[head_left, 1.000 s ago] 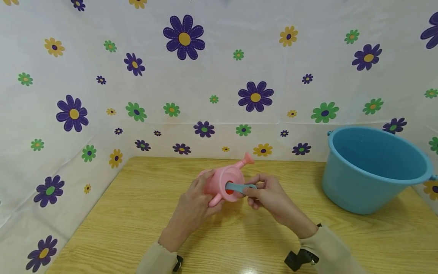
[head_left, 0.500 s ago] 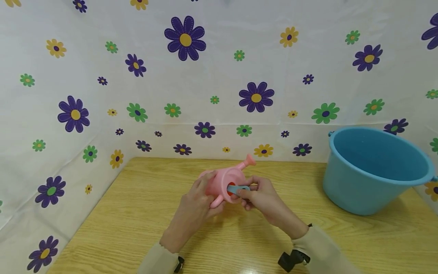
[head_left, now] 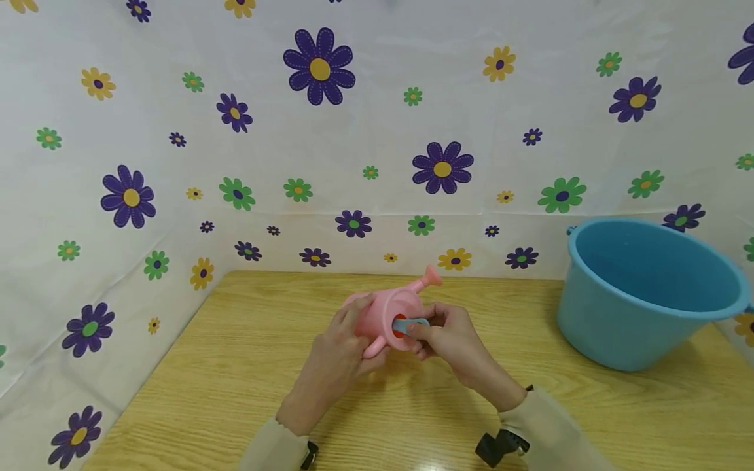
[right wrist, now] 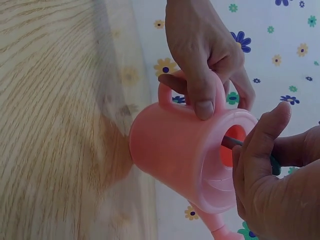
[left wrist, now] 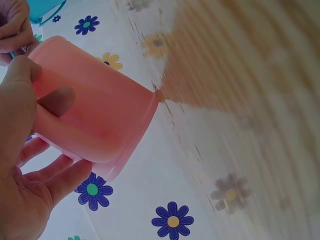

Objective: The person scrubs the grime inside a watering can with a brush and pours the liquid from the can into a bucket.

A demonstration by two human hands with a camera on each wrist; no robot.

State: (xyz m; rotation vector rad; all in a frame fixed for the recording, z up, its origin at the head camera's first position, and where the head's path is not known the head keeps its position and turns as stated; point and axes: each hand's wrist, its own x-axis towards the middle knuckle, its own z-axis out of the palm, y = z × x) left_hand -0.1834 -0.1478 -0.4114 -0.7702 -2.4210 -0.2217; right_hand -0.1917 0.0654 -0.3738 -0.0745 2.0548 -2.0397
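Observation:
A pink watering can (head_left: pixel 371 318) lies tipped over the table, its open top turned toward the right hand and its rose pointing back right. My left hand (head_left: pixel 337 350) grips it at the side handle, the thumb over the handle in the right wrist view. Its bottom edge meets the tabletop in the left wrist view. In my right hand (head_left: pixel 458 340), thumb and fingers pinch a light-blue handle (head_left: pixel 401 325) with a hole near its end. The handle's far part goes into the can's red-looking opening (right wrist: pixel 228 154), so the tool's head is hidden.
A large blue bucket (head_left: pixel 615 330) stands at the right of the wooden table (head_left: pixel 194 386). Behind and at the left hangs a white sheet (head_left: pixel 377 131) printed with flowers. Both wrists wear dark straps.
My right hand has moved slightly left toward the can, and the blue handle has slid deeper into its opening. The left hand still grips the can in nearly the same place.

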